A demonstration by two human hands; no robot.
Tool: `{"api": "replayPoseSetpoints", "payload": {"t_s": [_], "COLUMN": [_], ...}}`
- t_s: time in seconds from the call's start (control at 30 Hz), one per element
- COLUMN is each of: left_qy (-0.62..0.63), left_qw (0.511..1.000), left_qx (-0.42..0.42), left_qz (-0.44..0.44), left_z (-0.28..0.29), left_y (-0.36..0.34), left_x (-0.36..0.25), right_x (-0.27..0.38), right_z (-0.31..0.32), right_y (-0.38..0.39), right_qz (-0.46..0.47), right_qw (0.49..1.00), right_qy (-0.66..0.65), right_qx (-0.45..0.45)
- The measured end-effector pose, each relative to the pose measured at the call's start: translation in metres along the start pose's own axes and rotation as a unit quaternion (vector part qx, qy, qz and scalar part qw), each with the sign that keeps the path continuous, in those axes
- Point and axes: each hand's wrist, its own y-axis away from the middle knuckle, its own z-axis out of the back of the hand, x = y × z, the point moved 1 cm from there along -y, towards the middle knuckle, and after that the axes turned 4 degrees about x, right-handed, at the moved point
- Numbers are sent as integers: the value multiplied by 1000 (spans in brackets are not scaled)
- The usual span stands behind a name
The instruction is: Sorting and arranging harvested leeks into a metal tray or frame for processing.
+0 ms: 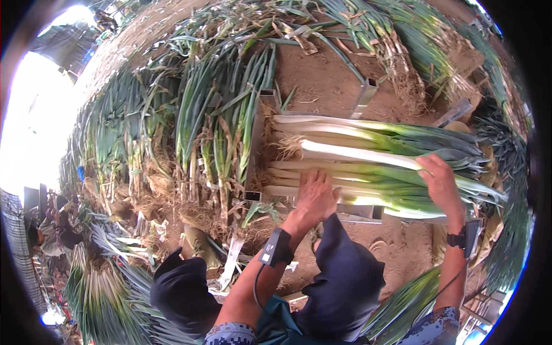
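Observation:
Several long green onions [356, 181] lie side by side in a metal rack [251, 167], their roots to the left and green leaves to the right. My left hand [316, 195] rests flat on the white stems near the rack's front, fingers stretched out. Farther right, my right hand [441, 181] has its fingers closed around one thick green onion [362, 153], where white turns to green. That onion lies above the others, with its bushy roots [290, 146] toward the rack's left end. My right palm's inner side is hidden.
Unsorted green onions [201, 115] lie heaped to the left, beyond the rack's upright. More bundles [402, 63] lie on the soil at the far right. Another bundle [98, 287] is at the near left. My dark-clad knees [345, 270] are close to the rack's front.

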Motion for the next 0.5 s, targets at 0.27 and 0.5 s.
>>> {"api": "replayPoseSetpoints", "payload": {"t_s": [0.27,0.5], "left_qy": [-57,-66], "left_qw": [998,997], "left_qx": [-11,-8], "left_qz": [20,29], "left_z": [-10,-14], "left_y": [23,23], "left_x": [-5,-3], "right_x": [-14,-8], "right_z": [-34,-113], "right_y": [3,-38], "right_qz": [8,145], "right_qw": [996,971], "right_qy": [-7,167], "right_qx": [91,91]}}
